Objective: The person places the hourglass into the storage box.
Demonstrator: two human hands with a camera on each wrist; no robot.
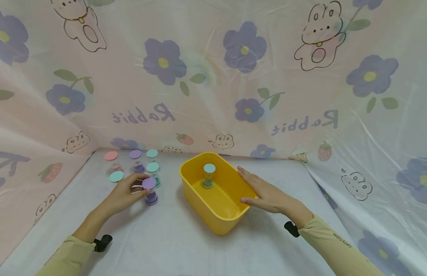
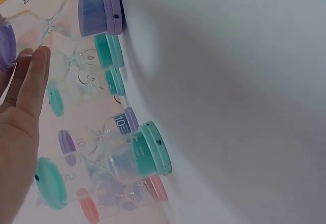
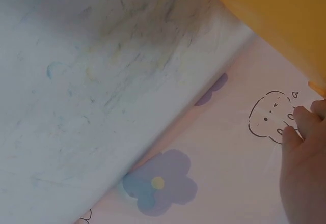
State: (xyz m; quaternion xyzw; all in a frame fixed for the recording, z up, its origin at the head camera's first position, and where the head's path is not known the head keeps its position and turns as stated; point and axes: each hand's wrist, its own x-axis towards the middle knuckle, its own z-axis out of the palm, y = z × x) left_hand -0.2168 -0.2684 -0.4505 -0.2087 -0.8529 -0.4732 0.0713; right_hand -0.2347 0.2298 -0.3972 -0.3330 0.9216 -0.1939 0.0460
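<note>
The left hand curls its fingers round a purple sand timer standing upright on the white counter, just left of the yellow tub. The timer has 2 round purple caps joined by a clear glass waist, with bluish-purple sand in the lower bulb. Behind it stand 5 more timers, capped pink, purple and teal. The right hand lies flat with straight fingers on the tub's right rim, apparently steadying it. Inside the tub stands 1 teal-capped timer.
</note>
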